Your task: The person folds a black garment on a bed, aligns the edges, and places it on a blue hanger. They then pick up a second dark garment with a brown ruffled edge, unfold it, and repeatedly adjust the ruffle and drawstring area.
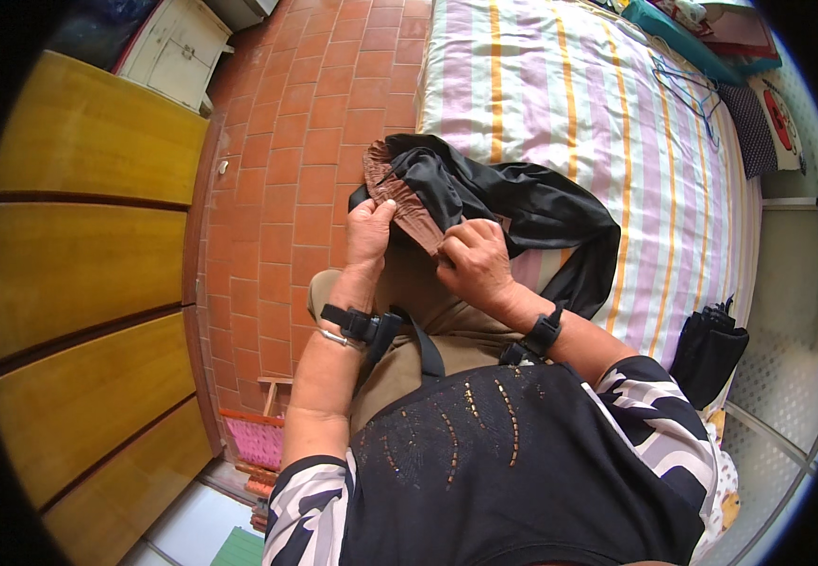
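A black garment (543, 194) with a gathered brown elastic waistband (409, 212) lies partly over the bed's edge and partly above my lap. My left hand (368, 230) pinches the waistband between thumb and fingers on its near left side. Closed around the band's right end, my right hand (476, 258) hides the fabric inside its curled fingers. Between the two hands the brown band is stretched in a slanting line. The garment's black cloth trails to the right in loose folds and bends back toward my right forearm.
A striped sheet (529, 92) covers the bed. Wire hangers (695, 95) lie at its far right, beyond a folded black cloth (709, 354). Yellow wooden cabinet fronts (90, 262) line the left, across a red tile floor (278, 191). A pink-covered wooden item (257, 439) stands near my left elbow.
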